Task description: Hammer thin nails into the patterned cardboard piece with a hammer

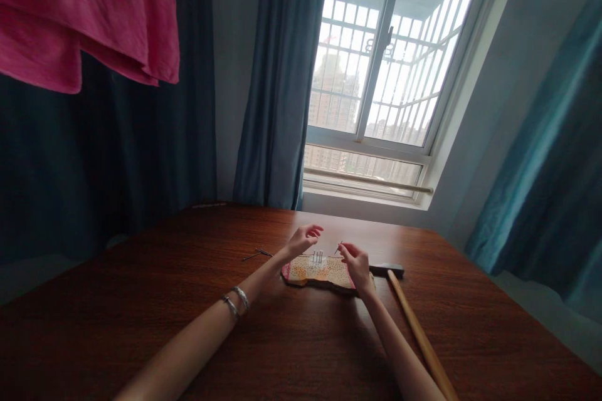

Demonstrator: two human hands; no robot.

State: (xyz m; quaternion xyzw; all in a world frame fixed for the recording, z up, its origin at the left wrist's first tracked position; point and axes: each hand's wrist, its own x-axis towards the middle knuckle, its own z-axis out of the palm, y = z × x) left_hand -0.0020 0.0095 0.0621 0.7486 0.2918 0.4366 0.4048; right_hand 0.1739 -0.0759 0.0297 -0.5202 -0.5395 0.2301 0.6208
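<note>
A small flat piece of wood with a spotted cream surface and a pink edge lies on the brown wooden table. Several thin nails stand upright in it. My right hand hovers at its right end, fingers pinched on one thin nail held tilted. My left hand floats just behind the piece's left end, fingers loosely curled and apart, holding nothing. Two bracelets circle my left wrist.
A hammer with a dark head and a long wooden handle lies to the right of my right arm. Loose nails lie left of my left hand. Behind are a barred window, blue curtains and a hanging pink cloth.
</note>
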